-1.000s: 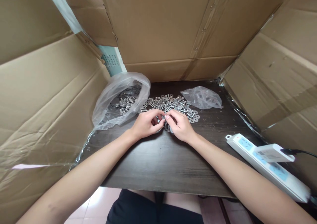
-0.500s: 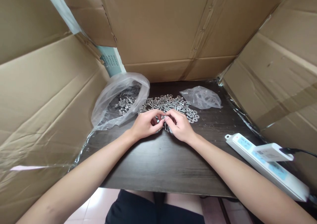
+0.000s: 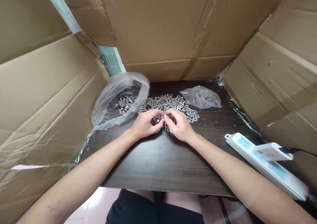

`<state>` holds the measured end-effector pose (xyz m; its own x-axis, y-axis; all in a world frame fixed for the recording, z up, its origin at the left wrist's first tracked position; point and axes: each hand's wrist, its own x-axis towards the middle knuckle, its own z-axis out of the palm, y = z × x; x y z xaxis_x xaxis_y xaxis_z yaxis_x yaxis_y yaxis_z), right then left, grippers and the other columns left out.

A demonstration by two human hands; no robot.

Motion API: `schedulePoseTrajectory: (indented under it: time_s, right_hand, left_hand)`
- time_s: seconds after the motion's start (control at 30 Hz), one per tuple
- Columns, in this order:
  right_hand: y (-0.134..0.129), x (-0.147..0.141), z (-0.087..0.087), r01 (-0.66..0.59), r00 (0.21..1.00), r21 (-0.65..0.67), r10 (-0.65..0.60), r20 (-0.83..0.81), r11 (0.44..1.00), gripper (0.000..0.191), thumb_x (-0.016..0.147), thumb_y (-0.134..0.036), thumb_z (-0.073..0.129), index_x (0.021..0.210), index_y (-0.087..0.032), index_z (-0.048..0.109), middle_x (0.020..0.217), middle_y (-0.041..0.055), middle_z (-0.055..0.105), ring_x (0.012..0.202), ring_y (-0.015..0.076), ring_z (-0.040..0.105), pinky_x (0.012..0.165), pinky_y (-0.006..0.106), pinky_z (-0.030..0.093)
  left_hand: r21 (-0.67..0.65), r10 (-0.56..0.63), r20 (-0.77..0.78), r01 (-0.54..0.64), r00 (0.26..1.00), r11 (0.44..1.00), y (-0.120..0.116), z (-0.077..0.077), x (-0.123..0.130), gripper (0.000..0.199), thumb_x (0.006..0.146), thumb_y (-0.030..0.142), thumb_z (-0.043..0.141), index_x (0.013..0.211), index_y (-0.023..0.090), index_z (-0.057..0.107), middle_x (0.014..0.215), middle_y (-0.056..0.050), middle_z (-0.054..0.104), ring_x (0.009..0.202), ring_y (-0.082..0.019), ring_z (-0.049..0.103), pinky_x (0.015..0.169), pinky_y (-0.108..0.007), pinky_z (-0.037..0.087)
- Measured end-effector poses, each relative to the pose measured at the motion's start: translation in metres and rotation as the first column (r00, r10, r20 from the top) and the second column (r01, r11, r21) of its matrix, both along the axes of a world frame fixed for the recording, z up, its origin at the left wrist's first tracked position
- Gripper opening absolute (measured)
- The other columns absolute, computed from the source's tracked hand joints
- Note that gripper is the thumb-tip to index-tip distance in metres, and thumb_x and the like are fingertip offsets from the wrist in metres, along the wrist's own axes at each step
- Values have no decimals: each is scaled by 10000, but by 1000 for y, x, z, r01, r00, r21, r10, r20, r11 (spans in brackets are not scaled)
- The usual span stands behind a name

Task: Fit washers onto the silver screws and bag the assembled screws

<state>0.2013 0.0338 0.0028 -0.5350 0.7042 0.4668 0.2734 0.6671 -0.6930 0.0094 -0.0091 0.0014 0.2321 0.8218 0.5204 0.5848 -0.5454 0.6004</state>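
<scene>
My left hand [image 3: 148, 123] and my right hand [image 3: 179, 125] meet fingertip to fingertip over the near edge of a hardware pile. Pinched between them is a small shiny metal screw [image 3: 164, 117], held by both hands; whether a nut or washer sits on it is too small to tell. Just behind my fingers spreads the pile of silver screws [image 3: 170, 102], nuts and flat washers [image 3: 195, 118]. A few more screws [image 3: 166, 128] lie right below my fingertips. The fingers hide part of the pile.
Left of the pile, an open clear plastic bag [image 3: 106, 113] holds more metal parts [image 3: 125, 104]. A crumpled plastic bag [image 3: 204, 97] lies back right. At the right stands a white power strip [image 3: 267, 171] with a plugged-in adapter [image 3: 273, 152]. Cardboard walls [image 3: 158, 29] surround the dark table [image 3: 158, 164].
My hands stay in the same place with small finger movements. The metal piece between the fingertips catches more light now. Bags and pile have not moved.
</scene>
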Motion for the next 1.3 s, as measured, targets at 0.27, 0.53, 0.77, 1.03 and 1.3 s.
schedulePoseTrajectory:
  time_s: [0.27,0.53,0.77,1.03,1.3]
  right_hand:
    - [1,-1,-2,4,1000,17,-4,-8,1000,100,971,-229,519,910,-208,595,802,22,594,700,174,539,657,311,414]
    - [1,-1,-3,-6,1000,15,7,-16,1000,174,1005,-262,490,866,-215,583,784,19,587,704,174,544,668,312,412]
    - [1,-1,-1,-9,1000,2,9,-8,1000,190,1010,-268,487,848,-216,572,784,18,585,715,176,549,678,314,412]
    - [1,0,-2,1,1000,-1,-1,-1,1000,59,940,-210,534,920,-209,589,825,23,600,689,171,535,639,308,405]
    - [2,-1,-5,-10,1000,18,11,-15,1000,123,984,-223,510,908,-197,604,791,16,578,691,165,524,652,305,390]
  left_hand:
    - [-3,-4,8,4,1000,1000,0,1,0,202,882,213,646,1081,180,667,818,5,683,595,-84,616,597,-198,518]
    - [-2,-7,21,7,1000,1000,1,1,0,207,878,209,652,1082,179,670,810,1,682,595,-86,613,587,-193,524]
    - [1,-10,23,10,1000,1000,1,1,0,192,880,207,650,1067,172,673,803,2,682,590,-82,610,582,-186,517]
    - [-4,-6,5,6,1000,1000,1,1,0,212,872,200,658,1083,175,669,817,2,688,606,-88,625,605,-199,522]
    - [12,-4,12,4,1000,1000,0,1,0,205,880,198,650,1082,171,669,809,11,678,591,-76,619,596,-183,516]
